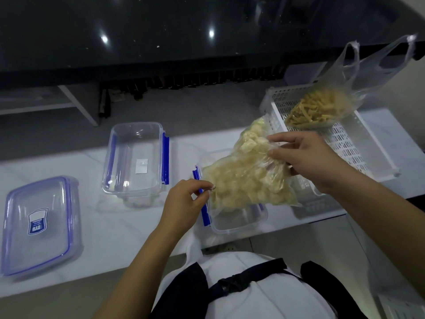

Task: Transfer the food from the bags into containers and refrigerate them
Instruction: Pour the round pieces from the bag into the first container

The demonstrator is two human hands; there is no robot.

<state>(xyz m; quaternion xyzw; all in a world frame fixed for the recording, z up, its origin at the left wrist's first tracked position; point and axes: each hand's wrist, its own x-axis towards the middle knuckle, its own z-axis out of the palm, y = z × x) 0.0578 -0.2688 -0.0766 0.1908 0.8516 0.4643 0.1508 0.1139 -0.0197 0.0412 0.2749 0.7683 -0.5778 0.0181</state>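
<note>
A clear plastic bag of pale yellow food pieces point(243, 178) is held tilted above an open clear container with blue clips point(232, 223) at the counter's front edge. My right hand point(308, 157) grips the bag's upper end. My left hand point(184, 206) pinches the bag's lower left edge with thumb and fingertips. A second open clear container point(135, 157) stands empty to the left. A second bag point(322, 107), holding yellow strip-shaped food, lies in a white perforated basket point(358, 143) at the right.
Two clear lids with blue rims point(39, 226) lie stacked at the counter's left end. The white counter point(115, 226) ends just in front of my body. Behind it is a gap, then a dark glossy surface point(161, 31).
</note>
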